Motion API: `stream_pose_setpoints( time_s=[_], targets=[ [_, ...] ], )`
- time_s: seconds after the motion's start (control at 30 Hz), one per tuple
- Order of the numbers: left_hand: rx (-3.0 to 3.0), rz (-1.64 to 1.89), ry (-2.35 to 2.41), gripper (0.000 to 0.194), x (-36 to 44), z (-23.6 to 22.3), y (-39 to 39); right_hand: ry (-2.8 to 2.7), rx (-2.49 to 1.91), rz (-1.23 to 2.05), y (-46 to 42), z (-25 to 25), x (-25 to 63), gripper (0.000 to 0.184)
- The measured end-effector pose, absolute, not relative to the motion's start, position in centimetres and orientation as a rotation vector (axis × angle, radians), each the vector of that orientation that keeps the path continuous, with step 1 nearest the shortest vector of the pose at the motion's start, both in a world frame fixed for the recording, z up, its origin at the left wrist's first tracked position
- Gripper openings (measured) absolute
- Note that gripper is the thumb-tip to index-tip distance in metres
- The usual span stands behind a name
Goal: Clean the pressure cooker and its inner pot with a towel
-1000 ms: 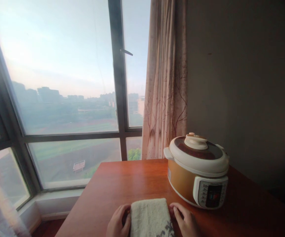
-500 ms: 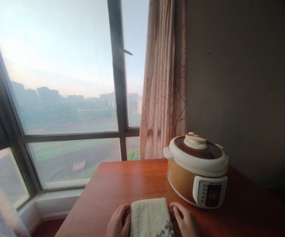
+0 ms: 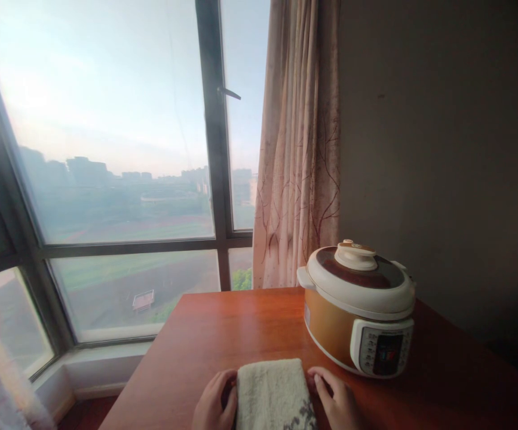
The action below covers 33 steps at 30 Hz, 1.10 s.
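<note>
A folded cream towel (image 3: pixel 271 394) with a dark flower print at its near edge lies on the reddish wooden table (image 3: pixel 223 334), at the bottom of the view. My left hand (image 3: pixel 214 403) rests against the towel's left side, fingers curled round its edge. On the towel's right side my right hand (image 3: pixel 337 400) lies with its fingers curled against that edge. Both wrists are cut off by the frame. An electric pressure cooker (image 3: pixel 359 307), orange with a cream lid and a control panel, stands just right of the towel, lid closed.
A tall window (image 3: pixel 106 179) with dark frames fills the left, looking out over fields and buildings. A patterned pink curtain (image 3: pixel 301 149) hangs behind the cooker. A dark wall (image 3: pixel 442 149) closes the right side. The table's left edge drops to the floor by the sill.
</note>
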<state>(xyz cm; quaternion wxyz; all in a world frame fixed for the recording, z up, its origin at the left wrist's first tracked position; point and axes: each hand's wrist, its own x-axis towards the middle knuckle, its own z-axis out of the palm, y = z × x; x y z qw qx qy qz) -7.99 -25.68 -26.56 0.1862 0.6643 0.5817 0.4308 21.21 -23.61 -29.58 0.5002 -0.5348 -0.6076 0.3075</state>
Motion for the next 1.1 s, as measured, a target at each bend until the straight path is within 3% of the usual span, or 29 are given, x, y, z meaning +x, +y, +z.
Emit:
stream_pose_setpoints(
  time_s=[0.33,0.7,0.93,1.1],
  targets=[
    [1.887,1.227,1.643,0.023,-8.1,-26.5,-25.6,-1.451,-1.285,0.729,-23.5,-29.5,21.0,0.058],
    [1.868,1.245,1.637,0.024,-8.1,-26.8,-25.6,-1.359,-1.307,0.734,-22.9,-31.1,20.9,0.049],
    [1.847,1.248,1.620,0.023,-8.1,-26.6,-25.6,-1.646,-1.204,0.453,-23.8,-28.4,18.1,0.035],
    [1.838,1.269,1.607,0.020,-8.2,-26.8,-25.5,-2.065,-1.031,0.236,-26.0,-27.7,14.0,0.043]
  ],
)
